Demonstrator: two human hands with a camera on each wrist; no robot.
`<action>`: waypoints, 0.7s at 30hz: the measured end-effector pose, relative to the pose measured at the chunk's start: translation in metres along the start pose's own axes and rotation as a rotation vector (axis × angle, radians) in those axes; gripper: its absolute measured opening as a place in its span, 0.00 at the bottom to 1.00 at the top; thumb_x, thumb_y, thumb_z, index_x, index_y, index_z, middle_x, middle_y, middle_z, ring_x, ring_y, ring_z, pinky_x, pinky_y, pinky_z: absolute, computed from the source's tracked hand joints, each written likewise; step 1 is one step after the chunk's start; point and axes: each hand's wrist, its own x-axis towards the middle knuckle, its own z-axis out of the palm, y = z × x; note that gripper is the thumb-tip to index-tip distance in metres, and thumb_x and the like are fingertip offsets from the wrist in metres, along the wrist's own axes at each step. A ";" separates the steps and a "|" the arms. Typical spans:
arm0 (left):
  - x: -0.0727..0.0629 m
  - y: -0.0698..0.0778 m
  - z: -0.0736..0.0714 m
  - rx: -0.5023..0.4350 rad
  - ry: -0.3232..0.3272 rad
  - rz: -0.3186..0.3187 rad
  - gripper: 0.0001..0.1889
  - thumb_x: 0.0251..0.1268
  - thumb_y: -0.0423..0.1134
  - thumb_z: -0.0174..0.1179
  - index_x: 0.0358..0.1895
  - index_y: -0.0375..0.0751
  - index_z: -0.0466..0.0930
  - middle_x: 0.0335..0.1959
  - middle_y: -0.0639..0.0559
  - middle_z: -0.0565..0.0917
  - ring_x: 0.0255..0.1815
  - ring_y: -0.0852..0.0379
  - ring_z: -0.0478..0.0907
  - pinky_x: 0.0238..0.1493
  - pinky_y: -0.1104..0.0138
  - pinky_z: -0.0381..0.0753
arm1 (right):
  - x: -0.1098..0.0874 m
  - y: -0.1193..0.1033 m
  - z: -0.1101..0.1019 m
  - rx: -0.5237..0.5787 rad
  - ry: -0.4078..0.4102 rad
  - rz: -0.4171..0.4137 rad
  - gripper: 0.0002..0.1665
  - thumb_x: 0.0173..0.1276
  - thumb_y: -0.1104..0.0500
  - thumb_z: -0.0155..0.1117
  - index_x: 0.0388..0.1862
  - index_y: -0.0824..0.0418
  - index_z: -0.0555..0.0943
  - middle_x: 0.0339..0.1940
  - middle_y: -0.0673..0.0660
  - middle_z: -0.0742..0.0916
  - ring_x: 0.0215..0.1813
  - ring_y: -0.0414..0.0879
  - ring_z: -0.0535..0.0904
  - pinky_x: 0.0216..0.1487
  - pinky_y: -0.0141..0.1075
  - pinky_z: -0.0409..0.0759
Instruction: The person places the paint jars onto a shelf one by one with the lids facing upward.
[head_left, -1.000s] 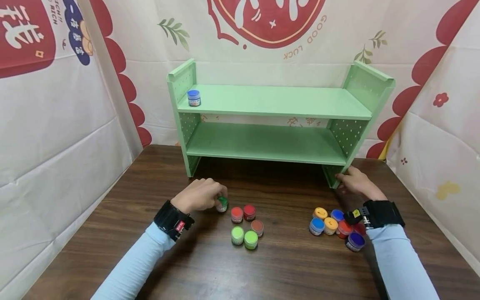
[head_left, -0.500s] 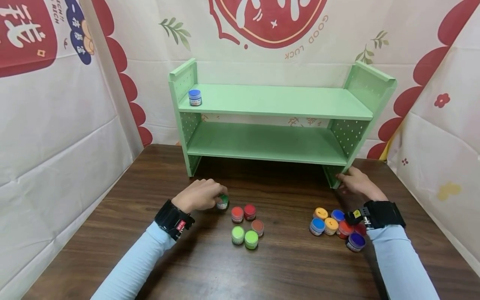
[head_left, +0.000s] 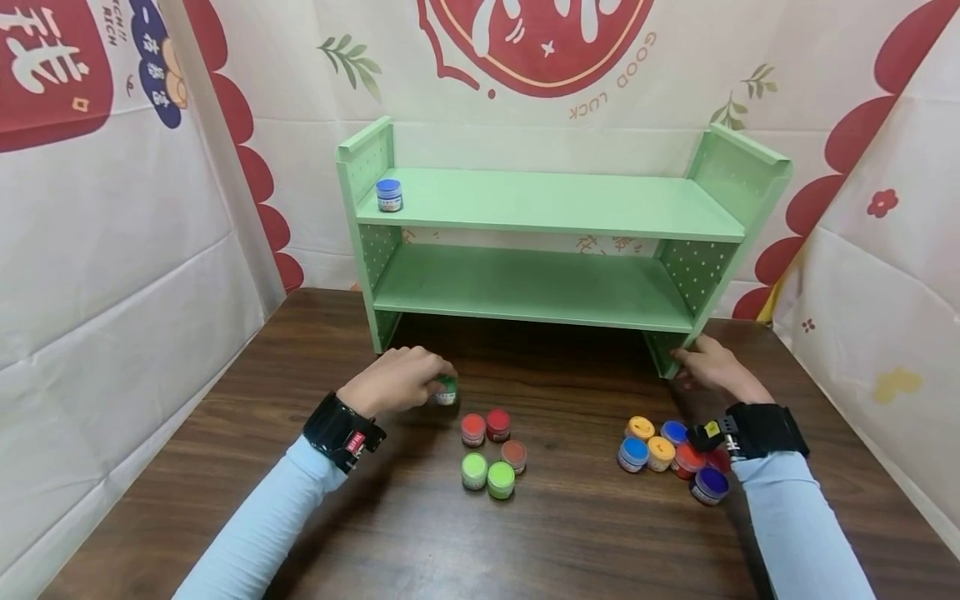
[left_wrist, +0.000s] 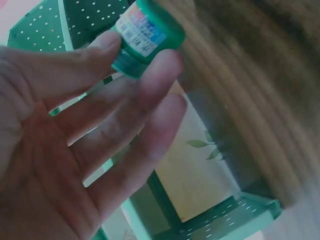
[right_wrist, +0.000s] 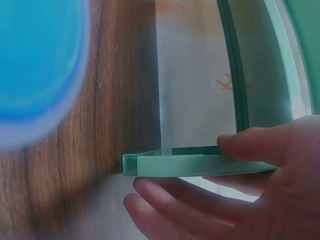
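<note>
My left hand [head_left: 397, 379] pinches a small green paint jar [head_left: 447, 392] between thumb and fingertips, over the table in front of the shelf's left side. In the left wrist view the jar [left_wrist: 150, 32] is tilted, its printed label showing, while the other fingers extend below it. My right hand [head_left: 712, 365] grips the lower right leg of the light green two-tier shelf [head_left: 555, 204]. Seen from the right wrist, the thumb lies on one side of that leg [right_wrist: 200, 165] and the fingers on the other. A blue-lidded jar [head_left: 389, 196] stands at the upper board's left end.
Red, brown and light green jars [head_left: 501, 480] cluster on the brown table [head_left: 570, 533] near the left hand. A second group, with orange, blue, red and purple lids [head_left: 661, 453], lies by the right wrist. Printed cloth [head_left: 555, 146] hangs behind and at both sides.
My left hand has moved slightly away from me, toward the shelf, carrying the green jar with it. The right hand keeps its place on the shelf leg.
</note>
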 end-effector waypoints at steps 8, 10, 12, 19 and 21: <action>0.009 -0.005 -0.047 0.067 0.154 0.033 0.16 0.74 0.36 0.62 0.61 0.43 0.85 0.49 0.52 0.90 0.38 0.60 0.84 0.36 0.63 0.83 | 0.000 0.000 -0.001 -0.023 0.004 -0.018 0.24 0.84 0.59 0.42 0.65 0.79 0.63 0.38 0.64 0.81 0.34 0.47 0.82 0.36 0.41 0.86; 0.010 -0.006 -0.063 0.071 0.194 0.027 0.17 0.74 0.36 0.61 0.62 0.43 0.84 0.51 0.51 0.90 0.36 0.60 0.83 0.33 0.65 0.81 | 0.000 -0.001 -0.001 -0.023 0.004 -0.019 0.24 0.83 0.59 0.42 0.65 0.79 0.63 0.38 0.65 0.81 0.34 0.47 0.82 0.36 0.40 0.86; 0.010 -0.007 -0.079 0.065 0.215 0.024 0.18 0.75 0.35 0.60 0.64 0.42 0.83 0.54 0.49 0.89 0.33 0.59 0.81 0.28 0.66 0.77 | 0.001 -0.001 -0.001 -0.019 0.002 -0.018 0.24 0.83 0.59 0.42 0.65 0.80 0.63 0.38 0.65 0.82 0.35 0.48 0.82 0.36 0.40 0.86; 0.010 -0.008 -0.122 0.088 0.313 0.016 0.18 0.75 0.36 0.61 0.65 0.44 0.82 0.54 0.47 0.89 0.31 0.55 0.77 0.26 0.64 0.69 | 0.000 0.000 0.001 -0.009 0.006 -0.019 0.23 0.83 0.60 0.42 0.64 0.80 0.64 0.38 0.65 0.82 0.34 0.47 0.82 0.36 0.41 0.86; 0.009 -0.009 -0.130 0.089 0.351 0.036 0.18 0.74 0.35 0.62 0.64 0.43 0.83 0.53 0.48 0.90 0.34 0.54 0.79 0.29 0.62 0.71 | 0.000 0.001 0.001 -0.012 0.004 -0.018 0.23 0.83 0.60 0.42 0.64 0.80 0.63 0.37 0.64 0.82 0.34 0.47 0.82 0.36 0.41 0.85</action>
